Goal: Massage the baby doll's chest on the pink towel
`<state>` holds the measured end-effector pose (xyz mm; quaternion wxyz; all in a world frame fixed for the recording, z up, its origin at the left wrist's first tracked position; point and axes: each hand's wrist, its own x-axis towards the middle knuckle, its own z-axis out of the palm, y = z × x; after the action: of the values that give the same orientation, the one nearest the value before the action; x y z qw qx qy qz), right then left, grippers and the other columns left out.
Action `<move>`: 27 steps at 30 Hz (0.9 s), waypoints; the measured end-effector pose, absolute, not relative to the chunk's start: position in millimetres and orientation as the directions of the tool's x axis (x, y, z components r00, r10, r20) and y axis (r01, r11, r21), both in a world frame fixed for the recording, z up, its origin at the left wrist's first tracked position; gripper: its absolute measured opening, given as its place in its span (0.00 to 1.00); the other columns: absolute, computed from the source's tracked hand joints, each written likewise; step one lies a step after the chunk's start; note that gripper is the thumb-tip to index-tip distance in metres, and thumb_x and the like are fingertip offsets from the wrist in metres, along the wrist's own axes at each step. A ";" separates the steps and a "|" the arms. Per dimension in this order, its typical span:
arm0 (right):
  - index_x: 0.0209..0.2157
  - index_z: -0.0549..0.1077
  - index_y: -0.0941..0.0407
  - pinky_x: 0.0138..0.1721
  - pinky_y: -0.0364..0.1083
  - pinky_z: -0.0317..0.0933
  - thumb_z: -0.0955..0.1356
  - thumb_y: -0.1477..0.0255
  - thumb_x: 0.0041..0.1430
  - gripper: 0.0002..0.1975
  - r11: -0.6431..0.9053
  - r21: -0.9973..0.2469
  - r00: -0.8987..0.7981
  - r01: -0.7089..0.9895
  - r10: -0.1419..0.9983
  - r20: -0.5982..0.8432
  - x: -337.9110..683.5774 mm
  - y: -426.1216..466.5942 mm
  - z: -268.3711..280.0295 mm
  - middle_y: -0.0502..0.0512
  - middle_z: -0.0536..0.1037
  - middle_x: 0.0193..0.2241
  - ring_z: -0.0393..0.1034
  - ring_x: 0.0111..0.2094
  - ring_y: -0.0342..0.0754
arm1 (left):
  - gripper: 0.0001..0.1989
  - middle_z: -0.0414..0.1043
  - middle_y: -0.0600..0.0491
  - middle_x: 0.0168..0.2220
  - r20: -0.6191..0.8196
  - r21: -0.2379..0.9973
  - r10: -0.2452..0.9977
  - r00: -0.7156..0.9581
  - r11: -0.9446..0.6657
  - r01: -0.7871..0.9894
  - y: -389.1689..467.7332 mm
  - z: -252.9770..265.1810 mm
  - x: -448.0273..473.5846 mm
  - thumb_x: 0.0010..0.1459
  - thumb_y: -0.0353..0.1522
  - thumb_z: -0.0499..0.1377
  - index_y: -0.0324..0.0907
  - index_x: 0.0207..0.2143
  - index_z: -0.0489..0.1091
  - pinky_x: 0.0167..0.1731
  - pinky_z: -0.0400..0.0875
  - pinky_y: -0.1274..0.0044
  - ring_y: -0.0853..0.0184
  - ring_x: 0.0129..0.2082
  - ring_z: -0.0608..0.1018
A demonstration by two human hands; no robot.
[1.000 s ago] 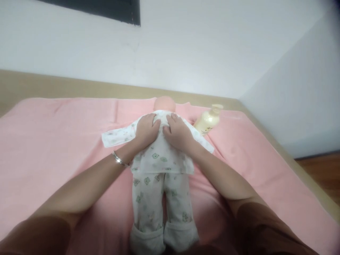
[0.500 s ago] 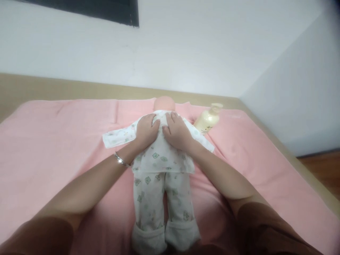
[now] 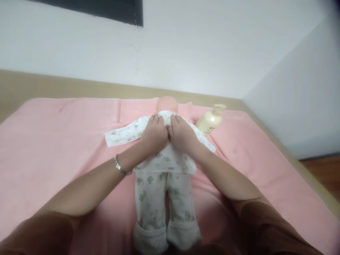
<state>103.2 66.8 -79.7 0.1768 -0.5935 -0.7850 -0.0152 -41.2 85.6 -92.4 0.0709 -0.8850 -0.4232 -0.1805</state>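
A baby doll (image 3: 167, 103) lies in the middle of a pink sheet, its bare head at the far end. It wears a white patterned shirt (image 3: 166, 161) and white patterned trousers (image 3: 151, 198) with turned-up cuffs. My left hand (image 3: 156, 132) lies flat on the upper part of the shirt, fingers stretched toward the head. Beside it, my right hand (image 3: 183, 132) rests flat on the other side of the shirt. The thumbs meet near the doll's middle line. A silver bangle (image 3: 118, 164) circles my left wrist. Both hands hide much of the shirt.
A pale yellow pump bottle (image 3: 211, 120) leans or lies right of the doll's shoulder, close to its sleeve. The pink sheet (image 3: 66, 141) covers a tan surface (image 3: 66, 84) that meets a white wall. Wooden floor (image 3: 321, 173) shows at the right.
My left hand has slid inward toward the doll's middle line, so the thumbs now meet. My right hand remains on the shirt. The whole view has shifted slightly.
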 end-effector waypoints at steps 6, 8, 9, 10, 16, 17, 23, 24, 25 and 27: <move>0.62 0.63 0.71 0.66 0.63 0.56 0.55 0.69 0.69 0.27 0.320 -0.203 -0.240 0.926 0.910 0.339 94.1 48.6 -80.2 0.76 0.66 0.62 0.58 0.67 0.65 | 0.22 0.75 0.36 0.46 0.282 0.208 0.853 0.439 -0.501 0.840 112.9 -92.4 -51.4 0.67 0.32 0.40 0.32 0.43 0.72 0.55 0.70 0.57 0.51 0.51 0.75; 0.58 0.67 0.67 0.63 0.62 0.60 0.55 0.70 0.68 0.24 0.317 -0.246 -0.243 0.916 0.927 0.286 99.2 56.3 -74.8 0.73 0.70 0.60 0.62 0.64 0.63 | 0.24 0.74 0.32 0.49 0.300 0.137 0.823 0.483 -0.538 0.832 105.6 -92.0 -48.7 0.67 0.30 0.39 0.28 0.45 0.72 0.58 0.67 0.56 0.48 0.55 0.73; 0.55 0.69 0.65 0.61 0.61 0.62 0.55 0.71 0.67 0.22 0.314 -0.269 -0.247 0.911 0.935 0.255 103.1 62.6 -71.7 0.71 0.72 0.58 0.64 0.62 0.62 | 0.24 0.72 0.30 0.52 0.320 0.098 0.808 0.494 -0.547 0.831 98.8 -92.0 -46.0 0.67 0.30 0.39 0.26 0.47 0.71 0.60 0.65 0.55 0.47 0.57 0.72; 0.53 0.70 0.64 0.60 0.60 0.63 0.55 0.72 0.67 0.21 0.307 -0.290 -0.248 0.906 0.942 0.225 107.2 69.6 -69.0 0.71 0.73 0.57 0.66 0.61 0.61 | 0.24 0.70 0.28 0.55 0.344 0.071 0.794 0.501 -0.554 0.830 91.3 -92.1 -42.8 0.66 0.29 0.39 0.23 0.49 0.70 0.62 0.62 0.54 0.46 0.59 0.70; 0.54 0.67 0.70 0.63 0.60 0.59 0.56 0.69 0.68 0.22 0.248 -0.296 -0.202 0.923 0.964 0.175 115.2 88.1 -71.5 0.75 0.71 0.57 0.64 0.60 0.63 | 0.21 0.72 0.32 0.54 0.397 0.162 0.766 0.505 -0.600 0.783 84.0 -94.5 -38.8 0.63 0.28 0.44 0.26 0.51 0.70 0.62 0.63 0.57 0.50 0.59 0.71; 0.55 0.66 0.71 0.64 0.60 0.58 0.56 0.69 0.68 0.23 0.257 -0.272 -0.204 0.927 0.957 0.207 112.3 83.7 -74.3 0.76 0.71 0.58 0.64 0.61 0.63 | 0.21 0.73 0.33 0.51 0.370 0.196 0.786 0.495 -0.587 0.786 91.4 -94.9 -41.7 0.63 0.28 0.44 0.28 0.49 0.71 0.60 0.65 0.58 0.51 0.56 0.72; 0.52 0.70 0.69 0.62 0.59 0.61 0.54 0.71 0.69 0.22 0.360 -0.112 -0.287 0.926 0.865 0.411 95.2 53.1 -81.3 0.74 0.76 0.50 0.68 0.57 0.61 | 0.19 0.73 0.36 0.49 0.275 0.215 0.863 0.423 -0.484 0.848 116.0 -92.2 -51.9 0.66 0.32 0.43 0.32 0.46 0.71 0.55 0.67 0.59 0.51 0.54 0.72; 0.50 0.71 0.68 0.62 0.58 0.61 0.54 0.71 0.69 0.21 0.366 -0.118 -0.293 0.923 0.868 0.400 95.7 54.1 -80.1 0.73 0.76 0.50 0.68 0.57 0.61 | 0.19 0.73 0.36 0.48 0.275 0.186 0.861 0.428 -0.484 0.855 111.5 -90.1 -50.7 0.66 0.32 0.43 0.32 0.45 0.71 0.54 0.67 0.59 0.51 0.52 0.73; 0.50 0.71 0.67 0.62 0.57 0.61 0.55 0.72 0.68 0.20 0.359 -0.144 -0.284 0.922 0.881 0.378 97.4 57.5 -78.7 0.73 0.76 0.50 0.68 0.58 0.60 | 0.19 0.73 0.35 0.45 0.277 0.146 0.851 0.446 -0.496 0.856 104.9 -87.7 -49.1 0.66 0.31 0.42 0.32 0.42 0.72 0.52 0.68 0.58 0.50 0.49 0.74; 0.50 0.71 0.66 0.61 0.57 0.62 0.56 0.72 0.67 0.19 0.311 -0.228 -0.233 0.922 0.920 0.316 103.0 69.3 -76.0 0.72 0.75 0.52 0.67 0.58 0.60 | 0.18 0.74 0.36 0.39 0.299 0.071 0.822 0.485 -0.526 0.847 88.8 -82.9 -45.3 0.65 0.29 0.43 0.35 0.35 0.72 0.47 0.69 0.59 0.50 0.44 0.75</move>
<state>103.0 69.3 -76.0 0.1987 -0.5867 -0.7850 -0.0030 -45.3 88.8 -82.9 0.0428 -0.8607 -0.4847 -0.1496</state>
